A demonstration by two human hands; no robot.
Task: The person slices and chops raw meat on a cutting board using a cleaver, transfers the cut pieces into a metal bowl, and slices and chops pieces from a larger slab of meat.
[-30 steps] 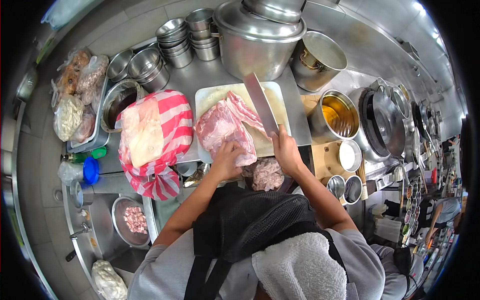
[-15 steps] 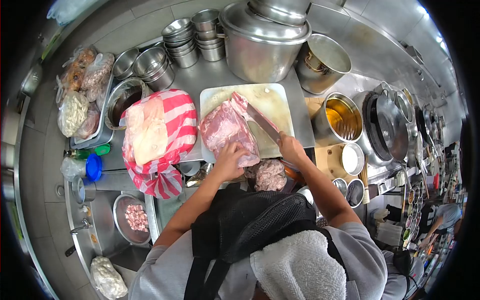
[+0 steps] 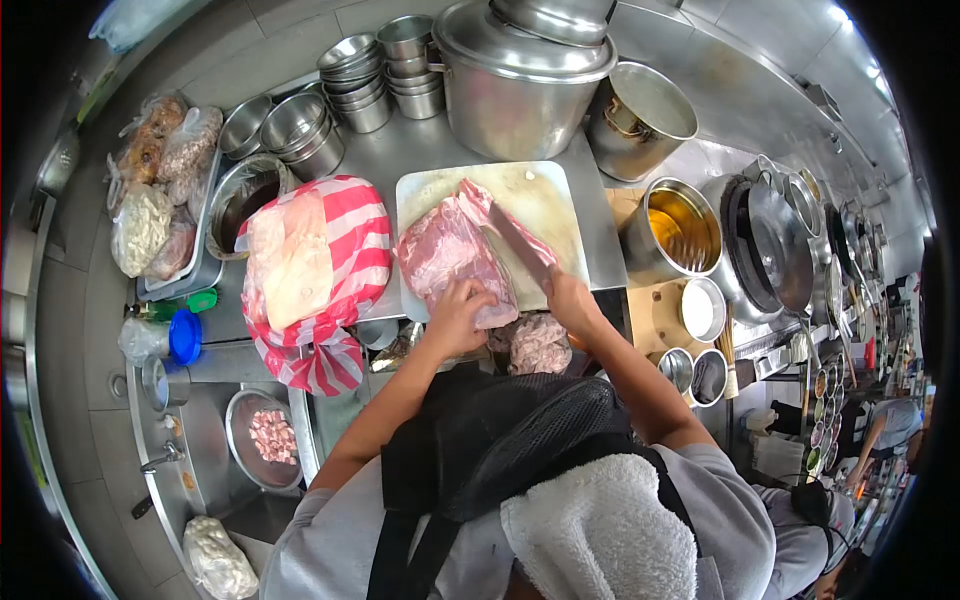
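A large slab of raw meat point(image 3: 448, 245) lies on a white cutting board point(image 3: 560, 205). Along its right side a strip of meat point(image 3: 530, 238) angles away, partly parted from the slab. My right hand point(image 3: 570, 300) is closed round the handle of a knife point(image 3: 522, 243), whose blade lies between slab and strip. My left hand point(image 3: 460, 318) rests on the slab's near end, fingers bent and pressing on its surface. Just past the board's near edge sits more raw meat point(image 3: 540, 345), partly hidden by my body.
Left of the board is a red-striped bag point(image 3: 355, 235) with a pale slab of meat on it. A big lidded pot point(image 3: 520, 90) stands behind the board. To the right is a pot of yellow liquid point(image 3: 683, 225). A bowl of diced meat point(image 3: 262, 420) sits in the sink.
The knife and my right hand have shifted slightly toward me and left along the cut. My left hand stays on the slab. The whole view has shifted a little.
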